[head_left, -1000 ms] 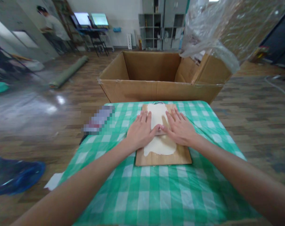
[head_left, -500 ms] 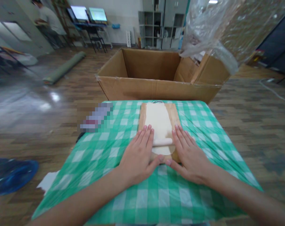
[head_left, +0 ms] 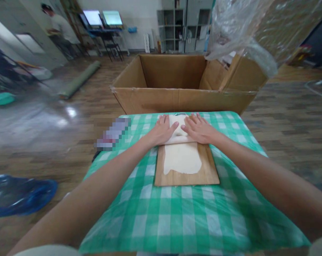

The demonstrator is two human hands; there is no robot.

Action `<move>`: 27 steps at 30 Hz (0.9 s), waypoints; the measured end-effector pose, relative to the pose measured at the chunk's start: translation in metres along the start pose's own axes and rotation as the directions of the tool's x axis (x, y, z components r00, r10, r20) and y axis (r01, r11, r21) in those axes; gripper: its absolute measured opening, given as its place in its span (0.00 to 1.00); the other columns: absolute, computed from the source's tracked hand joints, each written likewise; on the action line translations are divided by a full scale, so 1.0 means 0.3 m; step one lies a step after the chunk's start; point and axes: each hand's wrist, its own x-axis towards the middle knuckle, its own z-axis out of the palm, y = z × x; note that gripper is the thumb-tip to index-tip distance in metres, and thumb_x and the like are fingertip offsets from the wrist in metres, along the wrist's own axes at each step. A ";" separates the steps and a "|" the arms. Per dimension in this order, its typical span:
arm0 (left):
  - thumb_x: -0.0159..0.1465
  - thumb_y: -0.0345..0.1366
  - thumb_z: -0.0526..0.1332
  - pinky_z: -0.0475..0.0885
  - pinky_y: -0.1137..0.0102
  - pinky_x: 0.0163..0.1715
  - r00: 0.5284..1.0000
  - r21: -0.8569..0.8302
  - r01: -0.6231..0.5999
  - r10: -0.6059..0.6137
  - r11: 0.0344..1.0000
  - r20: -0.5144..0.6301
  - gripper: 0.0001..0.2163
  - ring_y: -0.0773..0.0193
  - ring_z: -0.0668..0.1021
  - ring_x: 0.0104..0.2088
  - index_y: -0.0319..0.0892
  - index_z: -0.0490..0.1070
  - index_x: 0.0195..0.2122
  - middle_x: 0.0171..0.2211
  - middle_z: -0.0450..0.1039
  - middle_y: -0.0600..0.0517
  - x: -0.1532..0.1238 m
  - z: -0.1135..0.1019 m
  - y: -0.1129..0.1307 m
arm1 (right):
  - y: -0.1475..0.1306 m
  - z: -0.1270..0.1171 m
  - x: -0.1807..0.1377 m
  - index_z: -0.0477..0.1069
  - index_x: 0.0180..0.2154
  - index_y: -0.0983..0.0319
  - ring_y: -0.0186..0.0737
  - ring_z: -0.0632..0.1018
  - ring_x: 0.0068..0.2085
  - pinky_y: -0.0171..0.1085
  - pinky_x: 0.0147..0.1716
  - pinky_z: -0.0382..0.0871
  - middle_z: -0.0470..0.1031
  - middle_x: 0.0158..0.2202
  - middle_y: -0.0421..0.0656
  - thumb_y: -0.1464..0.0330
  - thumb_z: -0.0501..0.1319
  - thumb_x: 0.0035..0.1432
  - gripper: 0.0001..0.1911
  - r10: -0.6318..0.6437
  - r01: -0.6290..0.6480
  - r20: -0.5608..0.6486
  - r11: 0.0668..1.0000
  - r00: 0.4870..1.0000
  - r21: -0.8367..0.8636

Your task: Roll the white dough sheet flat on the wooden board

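A thin sheet of pale dough lies lengthwise on a wooden cutting board. Across the dough, toward the board's far part, rests a whitish rolling pin. My left hand lies flat over the pin's left end, fingers stretched forward and thumb pointing inward. Over the right end, my right hand is laid flat in the same way, fingers extended. Both palms hide the pin's ends. Between the thumbs a far strip of dough shows, and a metal ring handle peeks out at the board's far edge.
A green-and-white checkered cloth covers the table. At its far left corner lies a blurred-out flat object. Beyond the table stands a large open cardboard box. Blue plastic is on the floor at left; a person is farther back.
Both hands have moved forward, away from me, rolling the pin from the near part of the dough to its far part. The near dough and board are now uncovered.
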 end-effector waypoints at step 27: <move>0.77 0.58 0.38 0.56 0.53 0.73 0.999 0.041 -0.021 0.022 0.999 -0.045 0.38 0.47 0.58 0.76 0.31 0.51 0.75 0.75 0.54 0.33 -0.292 0.009 0.131 | -0.105 -0.026 -0.290 0.57 0.73 0.75 0.60 0.57 0.75 0.58 0.73 0.52 0.57 0.74 0.63 0.42 0.37 0.73 0.48 -0.070 0.077 -0.055 0.989 0.996 0.128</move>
